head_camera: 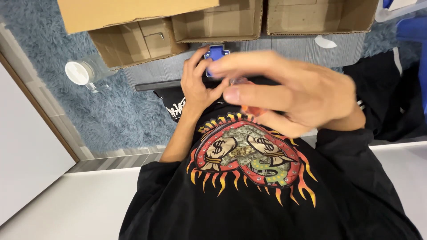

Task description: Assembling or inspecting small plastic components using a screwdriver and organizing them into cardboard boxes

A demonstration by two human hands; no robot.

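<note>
Pinching a blue part [216, 54], the left hand [198, 84] risked dropping it if the loose-fingered right hand [293, 91], around something orange [253, 110], jostled it.

shaggy grey-blue rug [111, 111] covers the floor, w/ a grey striped mat [293, 51] on it. open cardboard boxes [213, 22] line the top edge. pale tile strip [53, 120] runs beside white surfaces [26, 146]. light is even, indoor.
</note>
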